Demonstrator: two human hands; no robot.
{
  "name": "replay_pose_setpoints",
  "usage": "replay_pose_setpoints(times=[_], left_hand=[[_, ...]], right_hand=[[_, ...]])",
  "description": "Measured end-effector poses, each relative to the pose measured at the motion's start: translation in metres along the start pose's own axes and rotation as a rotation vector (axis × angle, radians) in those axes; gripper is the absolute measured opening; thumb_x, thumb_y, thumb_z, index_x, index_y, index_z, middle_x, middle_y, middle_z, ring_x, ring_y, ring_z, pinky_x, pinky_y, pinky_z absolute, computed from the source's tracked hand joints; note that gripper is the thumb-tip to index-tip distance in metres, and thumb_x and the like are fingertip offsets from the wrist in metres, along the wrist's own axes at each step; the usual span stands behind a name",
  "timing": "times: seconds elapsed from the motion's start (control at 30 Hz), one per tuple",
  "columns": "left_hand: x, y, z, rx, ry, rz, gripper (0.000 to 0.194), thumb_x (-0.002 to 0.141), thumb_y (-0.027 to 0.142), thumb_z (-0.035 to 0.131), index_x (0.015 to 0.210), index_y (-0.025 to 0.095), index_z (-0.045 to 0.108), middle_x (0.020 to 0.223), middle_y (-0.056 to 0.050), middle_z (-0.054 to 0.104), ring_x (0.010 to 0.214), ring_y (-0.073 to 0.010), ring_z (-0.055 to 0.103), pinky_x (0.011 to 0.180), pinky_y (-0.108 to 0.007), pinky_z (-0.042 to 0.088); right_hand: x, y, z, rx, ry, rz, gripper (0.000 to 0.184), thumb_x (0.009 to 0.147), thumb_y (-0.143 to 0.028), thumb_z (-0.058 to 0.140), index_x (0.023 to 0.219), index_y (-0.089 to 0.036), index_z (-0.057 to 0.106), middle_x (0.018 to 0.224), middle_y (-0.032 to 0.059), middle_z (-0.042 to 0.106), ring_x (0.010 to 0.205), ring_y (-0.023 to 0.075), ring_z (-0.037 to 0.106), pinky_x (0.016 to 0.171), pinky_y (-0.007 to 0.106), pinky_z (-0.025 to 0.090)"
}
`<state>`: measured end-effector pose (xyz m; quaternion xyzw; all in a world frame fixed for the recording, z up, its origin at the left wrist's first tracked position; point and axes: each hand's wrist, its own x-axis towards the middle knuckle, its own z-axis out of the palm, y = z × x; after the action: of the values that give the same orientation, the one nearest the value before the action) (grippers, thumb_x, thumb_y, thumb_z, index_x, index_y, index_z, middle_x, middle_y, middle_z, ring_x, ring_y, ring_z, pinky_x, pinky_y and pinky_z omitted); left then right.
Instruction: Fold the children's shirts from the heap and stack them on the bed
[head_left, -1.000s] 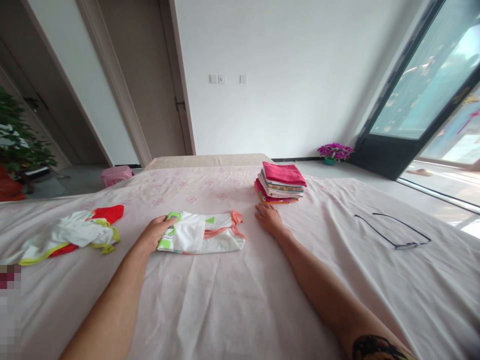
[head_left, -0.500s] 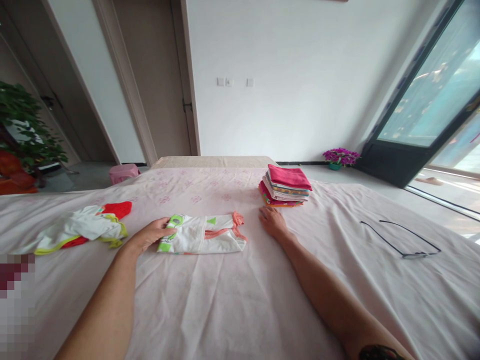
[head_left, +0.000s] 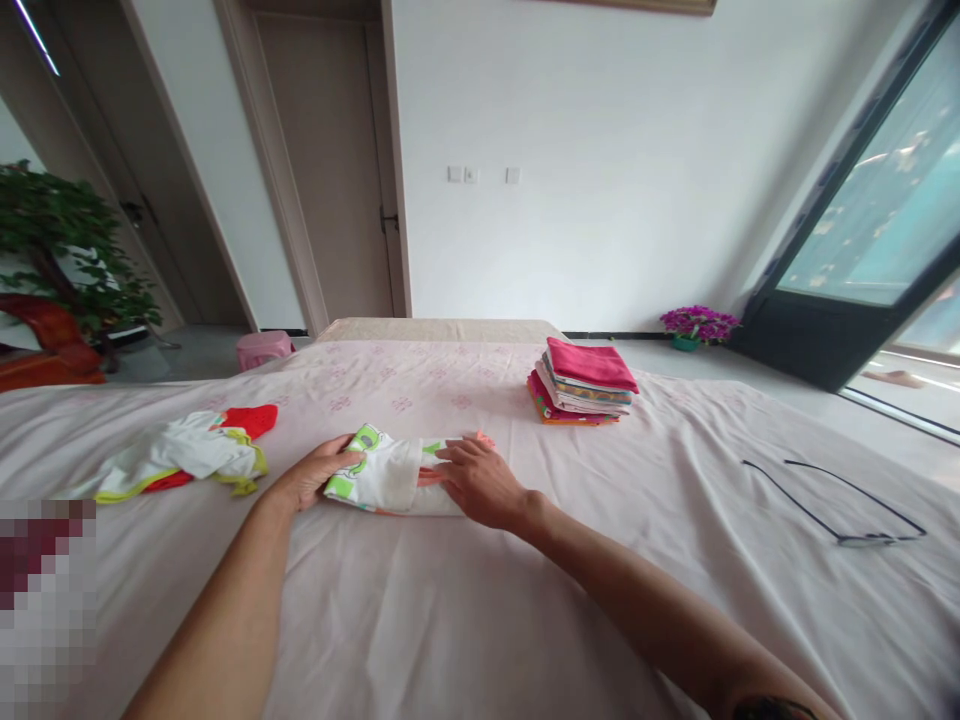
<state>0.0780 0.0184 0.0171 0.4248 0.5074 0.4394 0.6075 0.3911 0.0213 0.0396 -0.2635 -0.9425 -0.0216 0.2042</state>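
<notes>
A white folded shirt point(head_left: 386, 470) with green prints and coral trim lies on the pink sheet in front of me. My left hand point(head_left: 315, 472) grips its left end, thumb on top and fingers underneath, and that end is slightly raised. Across the shirt's right part lies my right hand point(head_left: 484, 480), palm down with fingers stretched out, covering most of the coral-trimmed end. Beyond it to the right stands a stack of folded clothes point(head_left: 585, 385), a crimson piece on top. To the left is a crumpled white garment point(head_left: 187, 450) with yellow-green edging and red parts.
The pink patterned sheet point(head_left: 420, 630) covers the wide surface. A pair of glasses point(head_left: 862, 530) lies on it at the right. Beyond its edges are a pink stool point(head_left: 264, 347), a potted purple flower point(head_left: 697, 325) and a leafy plant point(head_left: 60, 240).
My right hand has moved left from beside the clothes stack onto the shirt's right end. My left hand keeps its grip, and the shirt's left end is now tilted up. The view has shifted slightly.
</notes>
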Motion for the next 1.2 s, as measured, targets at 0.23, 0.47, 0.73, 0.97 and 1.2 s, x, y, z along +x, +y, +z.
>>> replay_pose_setpoints(times=[0.23, 0.47, 0.73, 0.97, 1.2], left_hand=[[-0.004, 0.009, 0.011, -0.024, 0.031, 0.014, 0.068, 0.058, 0.030, 0.086, 0.119, 0.015, 0.060, 0.100, -0.009, 0.075, 0.081, -0.0228, 0.072, 0.069, -0.029, 0.055], [-0.003, 0.019, 0.021, -0.052, 0.060, 0.057, 0.066, 0.059, 0.031, 0.084, 0.119, 0.016, 0.061, 0.093, -0.007, 0.075, 0.079, -0.0204, 0.071, 0.069, -0.026, 0.054], [0.003, 0.033, 0.055, -0.060, 0.061, 0.122, 0.065, 0.059, 0.030, 0.083, 0.118, 0.014, 0.061, 0.092, -0.007, 0.073, 0.076, -0.0185, 0.069, 0.066, -0.024, 0.051], [0.015, 0.044, 0.106, 0.017, 0.081, 0.127, 0.064, 0.054, 0.035, 0.083, 0.110, 0.013, 0.062, 0.077, -0.001, 0.068, 0.068, -0.0158, 0.063, 0.061, -0.023, 0.045], [0.034, 0.022, 0.151, 0.096, 0.092, 0.106, 0.063, 0.057, 0.036, 0.080, 0.112, 0.017, 0.057, 0.081, -0.001, 0.066, 0.066, -0.0159, 0.063, 0.060, -0.025, 0.046]], right_hand=[[0.024, -0.015, 0.021, -0.178, -0.093, -0.085, 0.016, 0.091, -0.018, 0.053, 0.103, -0.013, 0.062, 0.104, 0.0128, 0.065, 0.104, 0.0256, 0.054, 0.095, 0.040, 0.039], [0.025, -0.015, 0.026, -0.129, -0.148, -0.106, 0.012, 0.089, -0.014, 0.052, 0.094, -0.015, 0.063, 0.098, 0.0108, 0.067, 0.097, 0.0230, 0.057, 0.094, 0.037, 0.040], [0.023, -0.008, 0.032, -0.040, -0.146, -0.032, 0.008, 0.089, -0.018, 0.054, 0.093, -0.016, 0.061, 0.099, 0.0087, 0.066, 0.095, 0.0218, 0.060, 0.091, 0.035, 0.042], [0.017, -0.011, 0.026, -0.076, -0.139, -0.054, 0.023, 0.089, -0.033, 0.060, 0.105, -0.016, 0.063, 0.113, 0.0120, 0.065, 0.111, 0.0266, 0.056, 0.104, 0.044, 0.038], [-0.003, 0.020, 0.009, 0.007, -0.082, -0.023, 0.019, 0.089, -0.026, 0.060, 0.104, -0.023, 0.070, 0.118, 0.0076, 0.067, 0.123, 0.0265, 0.050, 0.110, 0.047, 0.031]])
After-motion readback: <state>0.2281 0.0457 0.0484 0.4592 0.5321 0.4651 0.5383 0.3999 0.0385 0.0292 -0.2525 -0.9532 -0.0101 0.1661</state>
